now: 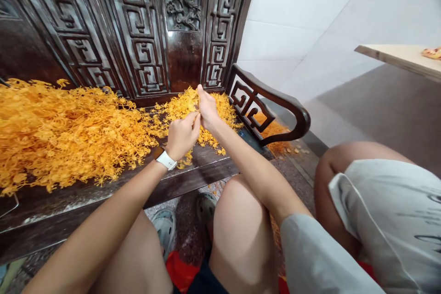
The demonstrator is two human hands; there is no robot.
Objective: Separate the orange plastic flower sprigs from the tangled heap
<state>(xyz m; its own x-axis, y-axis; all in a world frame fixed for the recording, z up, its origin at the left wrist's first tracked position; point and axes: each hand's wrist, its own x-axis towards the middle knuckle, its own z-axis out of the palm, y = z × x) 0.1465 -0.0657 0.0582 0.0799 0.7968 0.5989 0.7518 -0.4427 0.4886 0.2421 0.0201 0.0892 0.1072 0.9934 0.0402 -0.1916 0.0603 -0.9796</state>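
Left hand (181, 137) and right hand (208, 109) are pinching a small orange piece (198, 107) near the bench (206, 158)'s right edge; gentle pressure is probably suiting it.

The fingers of the left hand (182, 135) and right hand (208, 106) mostly hide what lies between them. The left edge cuts off the big orange pile (69, 133); the right edge crops the wooden board (396, 55) and another person (389, 211).
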